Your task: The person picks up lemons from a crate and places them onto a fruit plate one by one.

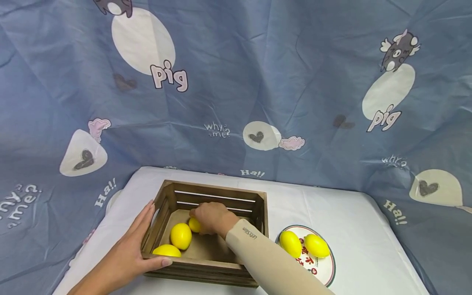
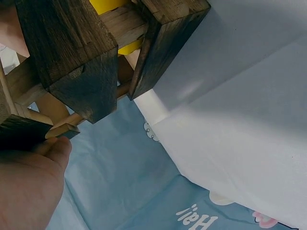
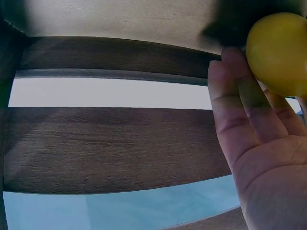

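Note:
A brown slatted wooden crate (image 1: 206, 266) stands on the white-covered table. My left hand (image 1: 127, 250) holds its near left corner, fingers along the left side and thumb over the front rim. Inside the crate, my right hand (image 1: 214, 217) has its fingers about a yellow lemon (image 1: 194, 224); the right wrist view shows that lemon (image 3: 280, 53) against the fingers, with the thumb mostly hidden. Beside it in the crate lie a second lemon (image 1: 180, 236) and a third lemon (image 1: 167, 250), partly covered by the front wall.
To the right of the crate, a white plate (image 1: 324, 270) with a dark rim and red print bears two lemons (image 1: 316, 246). A blue printed cloth (image 1: 236, 82) hangs behind the table. My right forearm, in a beige sleeve (image 1: 273, 262), crosses the crate's front rim.

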`<state>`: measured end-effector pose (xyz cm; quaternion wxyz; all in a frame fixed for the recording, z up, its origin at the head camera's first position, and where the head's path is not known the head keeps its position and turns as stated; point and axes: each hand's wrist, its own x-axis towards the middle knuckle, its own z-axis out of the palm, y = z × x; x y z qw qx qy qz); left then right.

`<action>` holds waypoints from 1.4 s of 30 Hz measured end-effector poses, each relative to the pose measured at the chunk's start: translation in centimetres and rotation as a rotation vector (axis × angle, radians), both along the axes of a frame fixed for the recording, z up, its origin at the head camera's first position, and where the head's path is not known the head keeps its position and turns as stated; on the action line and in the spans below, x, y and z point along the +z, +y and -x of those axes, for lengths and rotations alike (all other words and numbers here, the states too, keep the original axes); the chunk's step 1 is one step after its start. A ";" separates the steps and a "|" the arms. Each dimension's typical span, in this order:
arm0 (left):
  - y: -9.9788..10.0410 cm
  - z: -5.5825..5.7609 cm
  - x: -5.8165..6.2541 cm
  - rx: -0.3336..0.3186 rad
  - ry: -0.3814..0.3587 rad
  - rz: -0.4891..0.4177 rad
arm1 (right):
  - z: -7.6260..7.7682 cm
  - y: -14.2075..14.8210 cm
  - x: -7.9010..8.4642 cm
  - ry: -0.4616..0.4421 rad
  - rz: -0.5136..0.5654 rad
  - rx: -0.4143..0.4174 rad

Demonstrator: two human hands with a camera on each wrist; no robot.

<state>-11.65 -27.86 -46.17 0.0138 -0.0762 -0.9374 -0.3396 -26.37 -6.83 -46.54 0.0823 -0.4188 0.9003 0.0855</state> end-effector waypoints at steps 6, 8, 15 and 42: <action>-0.1 -0.1 0.1 0.001 -0.002 0.002 | 0.0 -0.1 0.1 -0.004 0.008 0.014; -0.1 -0.1 0.2 0.000 -0.005 0.000 | -0.1 -0.1 0.1 -0.012 0.011 0.013; 0.1 0.0 0.3 -0.005 -0.006 -0.005 | 0.0 0.1 0.4 -0.040 0.017 -0.016; 0.0 0.0 0.1 -0.003 0.003 -0.023 | 0.6 0.2 2.6 -0.148 0.125 -0.027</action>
